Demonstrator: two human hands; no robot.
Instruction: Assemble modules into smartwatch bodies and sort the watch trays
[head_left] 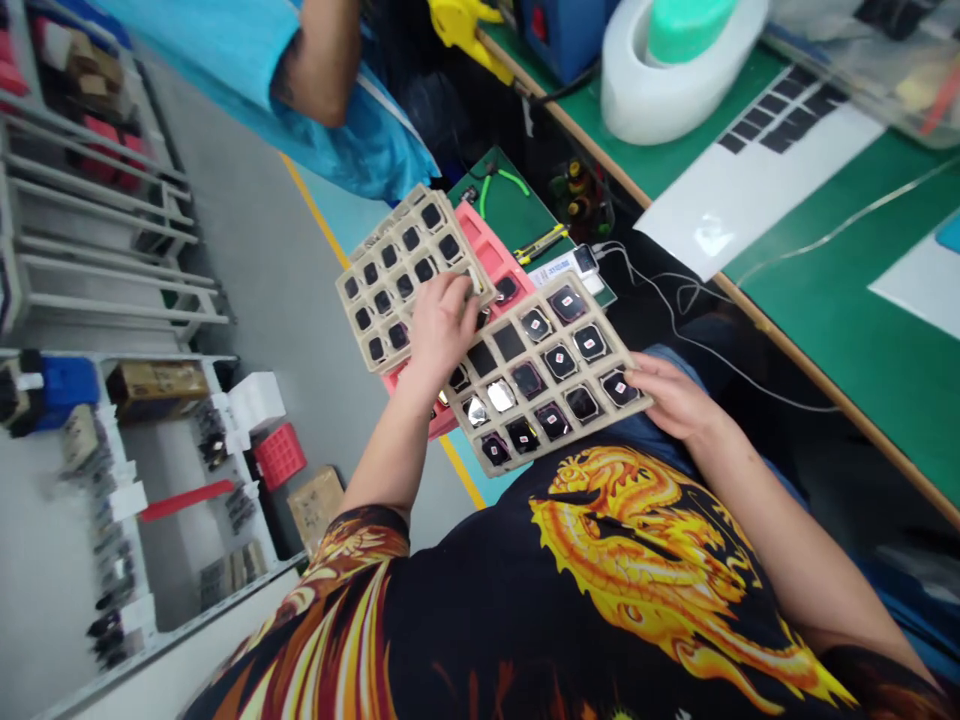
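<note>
Two beige trays of square cells hold dark square parts, many with a small pink-and-white label or a mirror-like face. My left hand [442, 325] grips the near corner of the upper tray [397, 270], its fingers over a cell. My right hand [671, 395] holds the right corner of the lower tray [540, 375], with fingers around the rim. The two trays overlap at their edges. A pink tray [491, 255] lies beneath them, mostly hidden. Several lower-tray cells look bare or hold shiny pieces.
Behind the trays stands a green-topped workbench [825, 210] with a white roll [660, 80], green sponge [690, 25], and loose cable [712, 345]. Green-handled pliers [495, 190] lie on a green mat. A co-worker's blue sleeve [345, 120] is at the top. Shelves [97, 210] line the left.
</note>
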